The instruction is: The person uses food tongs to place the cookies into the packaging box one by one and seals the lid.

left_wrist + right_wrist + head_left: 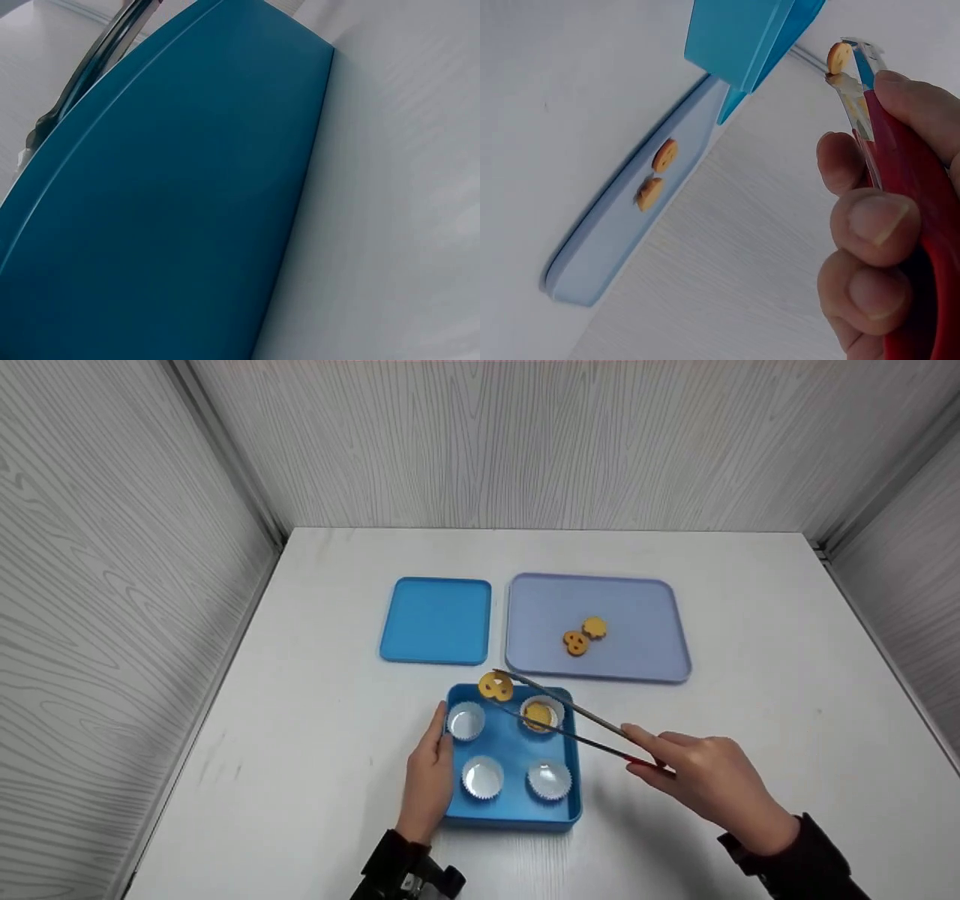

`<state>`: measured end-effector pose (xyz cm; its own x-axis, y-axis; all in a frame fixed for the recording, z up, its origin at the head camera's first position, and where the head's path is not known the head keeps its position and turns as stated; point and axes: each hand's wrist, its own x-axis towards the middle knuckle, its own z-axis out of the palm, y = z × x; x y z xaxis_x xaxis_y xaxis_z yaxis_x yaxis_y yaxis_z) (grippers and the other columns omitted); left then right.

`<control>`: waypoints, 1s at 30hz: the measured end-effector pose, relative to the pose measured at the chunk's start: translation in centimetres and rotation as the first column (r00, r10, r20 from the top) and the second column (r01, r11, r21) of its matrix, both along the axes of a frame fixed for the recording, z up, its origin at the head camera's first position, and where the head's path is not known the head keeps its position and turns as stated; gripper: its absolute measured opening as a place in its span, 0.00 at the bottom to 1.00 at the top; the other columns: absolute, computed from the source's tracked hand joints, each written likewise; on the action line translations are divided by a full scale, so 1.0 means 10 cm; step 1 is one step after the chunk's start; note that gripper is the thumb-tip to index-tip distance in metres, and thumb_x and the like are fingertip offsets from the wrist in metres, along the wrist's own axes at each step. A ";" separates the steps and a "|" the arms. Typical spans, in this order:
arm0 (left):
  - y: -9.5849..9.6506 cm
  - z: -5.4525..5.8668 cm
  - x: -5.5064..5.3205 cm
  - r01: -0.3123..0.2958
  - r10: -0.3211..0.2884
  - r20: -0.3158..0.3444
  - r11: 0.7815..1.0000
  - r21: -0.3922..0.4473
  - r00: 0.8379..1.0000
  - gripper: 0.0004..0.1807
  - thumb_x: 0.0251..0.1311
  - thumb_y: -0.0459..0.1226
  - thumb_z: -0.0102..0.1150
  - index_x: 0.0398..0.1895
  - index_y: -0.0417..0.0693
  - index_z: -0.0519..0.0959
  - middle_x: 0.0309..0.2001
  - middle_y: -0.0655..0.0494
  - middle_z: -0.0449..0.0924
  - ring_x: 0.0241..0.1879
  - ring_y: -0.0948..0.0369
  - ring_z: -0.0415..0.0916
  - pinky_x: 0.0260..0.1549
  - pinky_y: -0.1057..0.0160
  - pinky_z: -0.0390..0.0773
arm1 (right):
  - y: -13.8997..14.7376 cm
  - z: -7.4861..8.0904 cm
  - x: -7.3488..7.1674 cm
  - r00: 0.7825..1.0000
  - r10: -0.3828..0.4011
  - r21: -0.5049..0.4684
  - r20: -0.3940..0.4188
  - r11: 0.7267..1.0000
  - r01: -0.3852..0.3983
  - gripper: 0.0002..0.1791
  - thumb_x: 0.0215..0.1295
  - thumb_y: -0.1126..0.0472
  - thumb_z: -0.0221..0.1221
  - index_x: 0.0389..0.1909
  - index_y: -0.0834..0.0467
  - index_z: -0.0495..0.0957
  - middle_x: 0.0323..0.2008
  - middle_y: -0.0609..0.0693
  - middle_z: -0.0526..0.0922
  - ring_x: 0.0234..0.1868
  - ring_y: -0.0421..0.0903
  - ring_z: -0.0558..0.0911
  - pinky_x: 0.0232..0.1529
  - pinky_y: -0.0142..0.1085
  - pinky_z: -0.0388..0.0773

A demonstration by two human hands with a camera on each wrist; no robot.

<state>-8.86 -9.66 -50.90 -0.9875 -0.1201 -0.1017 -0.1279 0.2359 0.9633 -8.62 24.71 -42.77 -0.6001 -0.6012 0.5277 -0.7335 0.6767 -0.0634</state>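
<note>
- Counting stuff in the head view: 2 hands, so left hand and right hand, 1 pair of tongs, 1 blue box, 4 pale cups inside it, 2 flat trays behind it: small blue tray, lavender tray.
- Also 4 cookies: 1 pretzel cookie between the tong tips, 1 yellow cookie in the back-right cup, then 1 second pretzel and 1 scalloped cookie on the lavender tray.
- Whitish table, scuffed in spots, with grey wood-grain walls on 3 sides.
- Pretzel cookie's golden, has holes, and sits up by the box's back rim in this shot. Right hand is clamped on the tongs; left hand rests along the box's left side, fingers pretty straight.
- Left wrist view: mostly 1 big blue box wall, table beside it, shiny metal past the rim. Can't tell the hand from this.
- Right wrist view: fingers curled round the red handle, pretzel cookie at the tips, 2 cookies on the lavender tray.
</note>
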 end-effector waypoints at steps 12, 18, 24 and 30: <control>-0.01 -0.01 -0.01 0.011 -0.011 -0.020 1.000 0.015 1.000 0.28 0.82 0.37 0.38 0.82 0.51 0.55 0.80 0.56 0.53 0.80 0.57 0.48 0.77 0.51 0.55 | -0.26 -0.06 -0.01 0.989 -0.009 0.089 0.149 0.996 -0.004 0.27 0.51 0.56 0.78 0.54 0.51 0.85 0.16 0.39 0.75 0.15 0.31 0.70 0.16 0.24 0.65; -0.02 -0.02 -0.01 0.018 -0.018 -0.026 1.000 0.011 1.000 0.28 0.82 0.38 0.37 0.82 0.51 0.54 0.80 0.57 0.53 0.80 0.58 0.47 0.77 0.51 0.55 | -0.35 -0.07 -0.02 0.974 -0.012 0.134 0.225 0.991 -0.019 0.24 0.55 0.55 0.76 0.55 0.50 0.84 0.16 0.41 0.76 0.15 0.33 0.71 0.16 0.24 0.66; -0.02 -0.03 0.00 0.018 -0.017 -0.020 1.000 0.017 1.000 0.28 0.82 0.38 0.37 0.82 0.51 0.54 0.80 0.57 0.53 0.80 0.59 0.47 0.77 0.51 0.54 | -0.41 -0.10 -0.04 0.969 -0.006 0.148 0.248 0.988 -0.032 0.24 0.57 0.54 0.75 0.55 0.51 0.85 0.15 0.40 0.73 0.14 0.32 0.67 0.16 0.24 0.62; -0.03 -0.03 0.01 0.019 -0.019 -0.017 0.999 0.026 1.000 0.28 0.82 0.38 0.37 0.82 0.51 0.54 0.80 0.57 0.53 0.80 0.58 0.47 0.77 0.50 0.54 | -0.45 -0.10 -0.06 0.966 -0.026 0.169 0.257 0.986 -0.018 0.23 0.58 0.54 0.75 0.55 0.50 0.85 0.14 0.41 0.73 0.14 0.33 0.67 0.16 0.25 0.61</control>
